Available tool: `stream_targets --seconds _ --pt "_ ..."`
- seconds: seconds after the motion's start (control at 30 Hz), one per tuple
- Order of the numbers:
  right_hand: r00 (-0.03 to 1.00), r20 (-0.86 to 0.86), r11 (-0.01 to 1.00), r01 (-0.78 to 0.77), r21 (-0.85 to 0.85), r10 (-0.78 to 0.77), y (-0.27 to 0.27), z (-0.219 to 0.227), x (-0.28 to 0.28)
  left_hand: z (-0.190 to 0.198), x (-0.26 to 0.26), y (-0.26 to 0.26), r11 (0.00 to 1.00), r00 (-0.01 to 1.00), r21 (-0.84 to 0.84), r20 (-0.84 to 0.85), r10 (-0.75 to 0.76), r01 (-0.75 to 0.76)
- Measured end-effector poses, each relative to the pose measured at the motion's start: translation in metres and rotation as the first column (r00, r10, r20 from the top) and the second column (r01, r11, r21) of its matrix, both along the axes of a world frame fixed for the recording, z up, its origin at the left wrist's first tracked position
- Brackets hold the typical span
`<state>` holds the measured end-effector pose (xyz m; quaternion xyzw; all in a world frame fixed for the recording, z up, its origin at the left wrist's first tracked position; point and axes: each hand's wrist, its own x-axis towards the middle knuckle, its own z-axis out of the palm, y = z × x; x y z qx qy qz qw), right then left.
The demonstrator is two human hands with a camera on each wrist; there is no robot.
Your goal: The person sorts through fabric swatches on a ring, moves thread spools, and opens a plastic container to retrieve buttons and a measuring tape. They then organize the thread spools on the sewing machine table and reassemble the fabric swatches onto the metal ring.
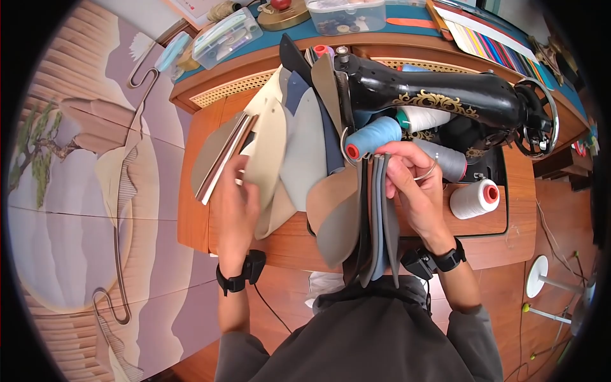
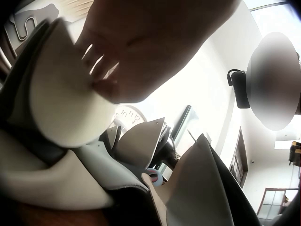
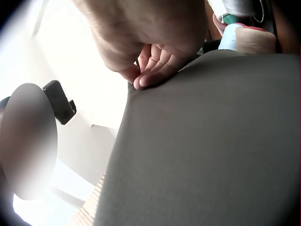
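Observation:
A fan of leather-like colour swatches in cream, grey, navy, brown and black hangs on a thin metal ring [image 1: 435,169]. My left hand [image 1: 238,213], blurred in the head view, pinches the edge of a cream swatch [image 1: 267,137] at the left of the fan; its fingers are partly hidden behind the swatch in the left wrist view. Beside it, several swatches [image 1: 223,159] show their brown and white edges. With thumb and fingers my right hand [image 1: 417,188] pinches the top corner of a grey swatch [image 3: 202,141] close to the ring. Brown and grey swatches [image 1: 347,232] hang to its left.
A black sewing machine [image 1: 420,86] stands behind the swatches on a wooden table [image 1: 293,223]. Around it lie a blue thread cone [image 1: 375,137], a grey cone [image 1: 449,159] and white cones [image 1: 474,198]. Plastic boxes [image 1: 226,37] line the back shelf. A painted screen [image 1: 153,254] stands left.

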<state>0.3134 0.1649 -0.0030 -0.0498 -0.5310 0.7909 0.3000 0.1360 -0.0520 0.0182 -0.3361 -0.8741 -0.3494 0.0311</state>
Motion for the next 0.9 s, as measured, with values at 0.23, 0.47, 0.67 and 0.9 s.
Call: stream_targets --seconds 0.23,0.47,0.67,0.9 --pt "0.999 -0.004 0.999 -0.043 -0.015 0.043 0.001 -0.007 -0.004 0.012 0.005 0.023 0.97 0.975 -0.183 0.183 -0.125 0.159" --pt "0.999 0.042 0.999 0.024 0.044 -0.026 0.001 -0.007 -0.004 0.004 -0.005 0.062 0.93 0.945 -0.195 -0.043 -0.324 0.31" --pt "0.992 -0.008 0.972 0.123 0.202 -0.124 0.001 -0.004 -0.006 0.001 -0.001 0.062 0.892 0.886 -0.208 -0.158 -0.436 0.401" --pt "1.0 0.021 0.995 -0.022 0.098 0.02 0.005 -0.009 -0.005 0.009 0.004 0.036 0.827 0.819 -0.316 -0.202 -0.537 0.464"
